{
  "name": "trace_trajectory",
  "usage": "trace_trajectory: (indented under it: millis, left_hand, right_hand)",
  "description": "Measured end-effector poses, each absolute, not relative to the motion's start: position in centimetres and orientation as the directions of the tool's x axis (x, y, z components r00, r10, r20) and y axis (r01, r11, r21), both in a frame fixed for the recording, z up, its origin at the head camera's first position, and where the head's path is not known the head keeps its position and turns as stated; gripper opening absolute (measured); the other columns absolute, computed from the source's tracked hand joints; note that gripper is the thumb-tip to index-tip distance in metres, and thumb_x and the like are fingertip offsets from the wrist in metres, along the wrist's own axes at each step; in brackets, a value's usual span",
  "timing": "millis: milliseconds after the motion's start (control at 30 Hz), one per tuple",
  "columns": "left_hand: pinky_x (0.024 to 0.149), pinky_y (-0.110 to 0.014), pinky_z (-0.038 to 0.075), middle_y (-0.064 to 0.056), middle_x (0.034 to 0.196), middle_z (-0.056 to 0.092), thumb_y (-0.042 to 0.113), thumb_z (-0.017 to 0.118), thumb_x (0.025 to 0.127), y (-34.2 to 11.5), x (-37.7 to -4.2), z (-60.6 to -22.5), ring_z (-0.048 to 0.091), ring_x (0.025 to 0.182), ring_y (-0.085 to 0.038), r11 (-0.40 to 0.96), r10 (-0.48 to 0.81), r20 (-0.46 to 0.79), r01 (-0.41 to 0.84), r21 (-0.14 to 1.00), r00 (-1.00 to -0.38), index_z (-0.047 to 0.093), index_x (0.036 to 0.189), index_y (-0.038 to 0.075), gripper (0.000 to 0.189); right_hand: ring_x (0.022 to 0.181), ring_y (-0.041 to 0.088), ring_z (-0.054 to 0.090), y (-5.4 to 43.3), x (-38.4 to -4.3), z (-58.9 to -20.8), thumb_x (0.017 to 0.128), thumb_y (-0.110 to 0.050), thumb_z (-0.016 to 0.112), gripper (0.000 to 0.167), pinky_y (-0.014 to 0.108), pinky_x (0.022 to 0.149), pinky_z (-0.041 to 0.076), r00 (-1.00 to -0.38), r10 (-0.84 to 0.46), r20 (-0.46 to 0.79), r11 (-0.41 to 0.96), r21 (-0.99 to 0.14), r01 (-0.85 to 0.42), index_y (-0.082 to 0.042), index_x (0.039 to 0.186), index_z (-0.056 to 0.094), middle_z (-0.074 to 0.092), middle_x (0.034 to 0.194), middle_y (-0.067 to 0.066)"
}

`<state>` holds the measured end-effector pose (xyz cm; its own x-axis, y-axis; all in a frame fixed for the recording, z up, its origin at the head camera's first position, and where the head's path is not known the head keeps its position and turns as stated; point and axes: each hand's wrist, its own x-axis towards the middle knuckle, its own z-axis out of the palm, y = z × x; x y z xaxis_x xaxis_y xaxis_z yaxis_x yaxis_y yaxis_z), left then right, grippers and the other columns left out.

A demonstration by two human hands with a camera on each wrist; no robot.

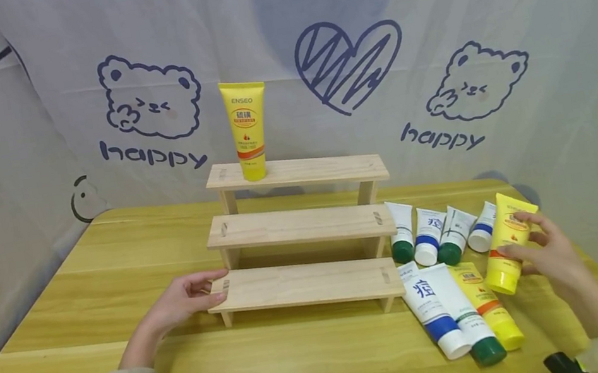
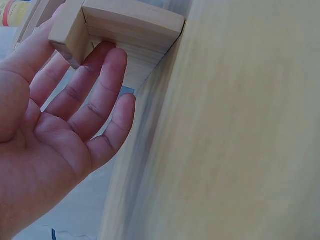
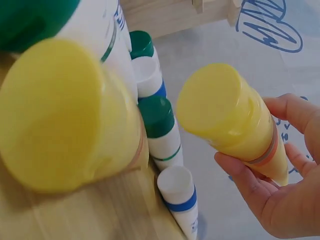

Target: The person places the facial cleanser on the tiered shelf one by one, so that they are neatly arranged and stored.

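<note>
In the head view my right hand (image 1: 549, 250) grips a yellow squeeze tube (image 1: 511, 242) between thumb and fingers, its cap pointing down, above the other tubes at the right. The right wrist view shows the wide yellow cap (image 3: 212, 97) tilted toward the camera. My left hand (image 1: 185, 299) holds the left end of the lowest step of a three-tier wooden display stand (image 1: 307, 284). From the left wrist view, the fingers (image 2: 112, 70) reach under the board's end. Another yellow tube (image 1: 248, 130) stands upright on its cap at the left of the top step.
Right of the stand lie several tubes: a front row with a blue-banded white tube (image 1: 433, 308), a green-capped white tube (image 1: 469, 315) and a yellow tube (image 1: 488, 306), and behind them smaller white tubes (image 1: 430, 235). A printed curtain (image 1: 255, 39) hangs behind the wooden table (image 1: 278, 368).
</note>
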<state>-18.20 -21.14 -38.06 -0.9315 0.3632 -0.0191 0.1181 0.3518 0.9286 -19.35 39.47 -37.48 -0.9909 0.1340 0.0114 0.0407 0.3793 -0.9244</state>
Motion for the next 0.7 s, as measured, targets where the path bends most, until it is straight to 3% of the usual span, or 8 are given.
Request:
trace_trajectory:
  millis: [200,333,467,567,700]
  left_hand:
    - [0.063,-0.030,0.045,-0.013,0.092,0.050,0.018,0.065,0.083,-21.2,-18.2,-38.1,0.045,0.080,-0.021,0.351,0.361,-0.020,0.116,0.929,-0.932,0.046,0.127,-0.004,0.052]
    - [0.062,-0.030,0.045,-0.013,0.092,0.050,0.018,0.066,0.082,-21.2,-18.1,-38.1,0.046,0.079,-0.021,0.353,0.356,-0.023,0.112,0.929,-0.934,0.047,0.126,-0.004,0.052]
    - [0.063,-0.030,0.045,-0.013,0.092,0.050,0.018,0.065,0.083,-21.2,-18.1,-38.1,0.046,0.079,-0.021,0.355,0.354,-0.022,0.113,0.928,-0.935,0.047,0.126,-0.004,0.052]
    - [0.063,-0.030,0.045,-0.012,0.091,0.051,0.018,0.065,0.083,-21.1,-18.1,-38.1,0.046,0.079,-0.021,0.357,0.353,-0.020,0.115,0.927,-0.935,0.048,0.126,-0.004,0.052]
    - [0.062,-0.030,0.045,-0.012,0.091,0.050,0.018,0.065,0.083,-21.1,-18.1,-38.1,0.045,0.079,-0.021,0.359,0.356,-0.016,0.120,0.926,-0.934,0.048,0.126,-0.004,0.052]
  right_hand:
    - [0.083,0.015,0.051,37.8,-20.1,-36.6,0.077,-0.009,0.071,0.068,0.038,0.060,0.050,-0.990,0.137,0.036,0.207,-0.978,-0.006,-0.028,0.131,0.035,0.034,0.118,0.014]
    - [0.088,0.015,0.051,38.7,-22.6,-38.6,0.074,-0.012,0.074,0.074,0.038,0.063,0.051,-0.988,0.140,0.066,0.165,-0.985,-0.042,-0.033,0.133,0.033,0.035,0.120,0.003]
    - [0.094,0.022,0.050,39.4,-25.1,-40.2,0.075,-0.010,0.073,0.076,0.042,0.064,0.050,-0.984,0.112,0.140,0.141,-0.982,-0.124,-0.032,0.135,0.031,0.033,0.125,0.006]
    - [0.095,0.023,0.050,37.6,-25.2,-39.2,0.076,-0.007,0.071,0.075,0.042,0.063,0.050,-0.980,0.100,0.172,0.118,-0.980,-0.160,-0.030,0.135,0.032,0.034,0.127,0.009]
    - [0.092,0.019,0.051,33.2,-22.8,-35.3,0.080,-0.003,0.066,0.067,0.036,0.061,0.051,-0.980,0.068,0.187,0.044,-0.982,-0.184,-0.027,0.133,0.034,0.036,0.120,0.005]
